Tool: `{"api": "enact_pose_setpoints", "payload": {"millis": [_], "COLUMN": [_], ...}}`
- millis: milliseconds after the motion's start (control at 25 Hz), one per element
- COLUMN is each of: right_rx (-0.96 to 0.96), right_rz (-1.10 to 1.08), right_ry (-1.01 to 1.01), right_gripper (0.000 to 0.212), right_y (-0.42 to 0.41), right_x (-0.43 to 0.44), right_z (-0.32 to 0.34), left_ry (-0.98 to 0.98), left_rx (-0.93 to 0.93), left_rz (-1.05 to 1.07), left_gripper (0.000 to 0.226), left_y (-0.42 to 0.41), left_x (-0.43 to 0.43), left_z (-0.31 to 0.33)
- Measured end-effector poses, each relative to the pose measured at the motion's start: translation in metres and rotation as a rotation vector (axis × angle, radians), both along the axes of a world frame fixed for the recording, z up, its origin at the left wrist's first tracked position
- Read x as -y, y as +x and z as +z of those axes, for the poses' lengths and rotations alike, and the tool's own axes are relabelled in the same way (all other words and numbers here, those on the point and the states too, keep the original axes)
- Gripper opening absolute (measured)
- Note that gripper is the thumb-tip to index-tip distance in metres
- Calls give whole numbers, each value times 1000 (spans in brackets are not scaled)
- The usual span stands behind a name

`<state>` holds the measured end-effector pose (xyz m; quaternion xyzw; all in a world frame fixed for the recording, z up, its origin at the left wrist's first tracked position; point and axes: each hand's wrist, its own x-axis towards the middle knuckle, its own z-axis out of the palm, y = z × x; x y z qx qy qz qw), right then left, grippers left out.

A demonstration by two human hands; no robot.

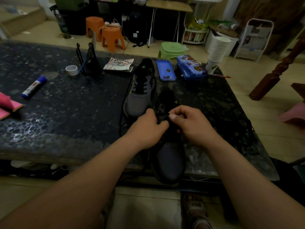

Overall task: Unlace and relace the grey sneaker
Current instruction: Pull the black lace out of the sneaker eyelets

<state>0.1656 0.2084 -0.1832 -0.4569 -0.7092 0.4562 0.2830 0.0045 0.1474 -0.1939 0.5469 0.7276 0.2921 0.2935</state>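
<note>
Two grey sneakers with black tongues lie on the dark patterned table (66,113). The near sneaker (170,161) points its toe at me and hangs over the table's front edge. My left hand (146,128) and my right hand (193,124) meet over its lacing area, and each pinches the black lace (162,119) with curled fingers. The eyelets under my hands are hidden. The far sneaker (138,100) lies behind, with black laces through its lower eyelets and a loose lace end (122,113) trailing down its left side.
On the table stand a blue-capped marker (33,87), a tape roll (71,70), a black stand (90,63), a sticker sheet (118,64), a blue pencil case (191,66) with its lid (165,70), and stacked paper cups (217,52). Pink cloth (6,104) lies at the left edge.
</note>
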Motion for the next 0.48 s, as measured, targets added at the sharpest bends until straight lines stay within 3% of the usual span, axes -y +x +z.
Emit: {"api": "enact_pose_setpoints", "payload": {"millis": [120,280,360,440,480], "right_rx": [-119,179,-16,-302,-312], "right_rz": [43,80,-11,-57,-62], "right_ry": [-196,14,-34,-273,-356], "right_gripper": [11,31,32,31,27], "right_y": [4,-5,-8,-4,0], "right_x": [2,5,7,8,9], "right_z": [5,16,15,17,21], "left_ry": [25,75,62,46,54], "left_rx": [-16,-31,-3,21,16], "left_rz": [20,27,50,69,77], "left_gripper": [33,33,32,32,32], "left_y": [0,1,3,7,9], "left_x": [-1,-3,-5,-5,-5], "left_z": [-4,-6,-7,-8,-9]}}
